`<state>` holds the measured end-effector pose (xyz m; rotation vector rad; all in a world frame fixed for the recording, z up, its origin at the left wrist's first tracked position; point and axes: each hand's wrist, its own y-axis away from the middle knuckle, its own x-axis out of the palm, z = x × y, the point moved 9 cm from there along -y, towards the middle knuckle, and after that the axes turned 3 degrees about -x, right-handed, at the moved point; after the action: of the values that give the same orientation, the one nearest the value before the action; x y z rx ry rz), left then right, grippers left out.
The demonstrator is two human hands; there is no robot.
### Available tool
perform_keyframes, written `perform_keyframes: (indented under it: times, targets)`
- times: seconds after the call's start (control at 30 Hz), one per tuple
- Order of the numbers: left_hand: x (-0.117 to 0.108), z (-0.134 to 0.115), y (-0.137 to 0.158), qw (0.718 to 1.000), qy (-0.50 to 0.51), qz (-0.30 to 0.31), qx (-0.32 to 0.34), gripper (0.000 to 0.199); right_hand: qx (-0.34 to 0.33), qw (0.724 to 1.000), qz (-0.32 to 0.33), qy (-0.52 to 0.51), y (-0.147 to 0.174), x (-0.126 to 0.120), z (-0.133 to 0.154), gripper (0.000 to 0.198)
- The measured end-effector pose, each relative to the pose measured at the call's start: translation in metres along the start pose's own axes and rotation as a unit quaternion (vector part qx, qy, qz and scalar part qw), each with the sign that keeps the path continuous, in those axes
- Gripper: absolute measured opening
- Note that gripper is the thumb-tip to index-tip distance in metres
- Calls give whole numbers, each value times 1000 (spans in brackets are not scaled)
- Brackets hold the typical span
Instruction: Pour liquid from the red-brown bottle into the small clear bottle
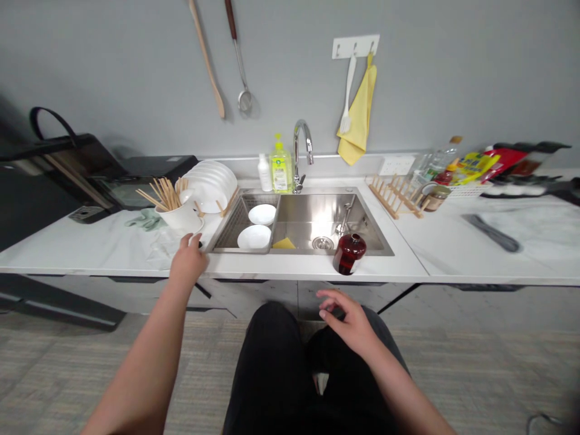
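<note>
My left hand (188,258) is over the counter just left of the sink (267,249), its fingers curled down. A small dark thing (200,244) shows at its fingertips, too small to name. Beside that hand are a crumpled clear plastic bag (162,249) and a white pot (180,217) with chopsticks (167,193) in it. My right hand (342,315) hovers above my lap, holding nothing, with thumb and fingers apart. Beyond it, a dark red bottle (348,257) stands upright at the sink's front edge, its top uncapped.
White bowls (254,237) and a yellow sponge (284,243) lie in the sink, under a tall faucet (302,145). White plates (212,181) fill a rack on the left. A wooden rack (394,196), a jar (437,198) and a dark-handled utensil (493,234) are on the right.
</note>
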<state>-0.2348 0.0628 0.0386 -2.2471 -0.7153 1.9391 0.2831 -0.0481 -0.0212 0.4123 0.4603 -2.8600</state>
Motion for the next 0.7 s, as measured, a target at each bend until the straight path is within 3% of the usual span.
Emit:
perform_keyframes:
  times: [0.13, 0.3, 0.47, 0.57, 0.7]
  targets:
    - [22, 2, -23, 997, -50, 48, -20, 64, -2, 1000, -10, 6, 5, -8, 1, 30]
    - [28, 2, -27, 996, -54, 62, -24, 49, -7, 999, -42, 15, 14, -24, -6, 26]
    - [7, -8, -19, 999, -30, 22, -25, 53, -49, 971, -223, 67, 11, -89, -2, 24]
    - [-18, -37, -3, 995, 98, -29, 1, 53, -92, 948, -281, 120, -8, -123, 9, 57]
    - [-29, -101, 30, 939, 343, 10, 20, 47, -100, 968, -200, 111, -54, -126, 7, 116]
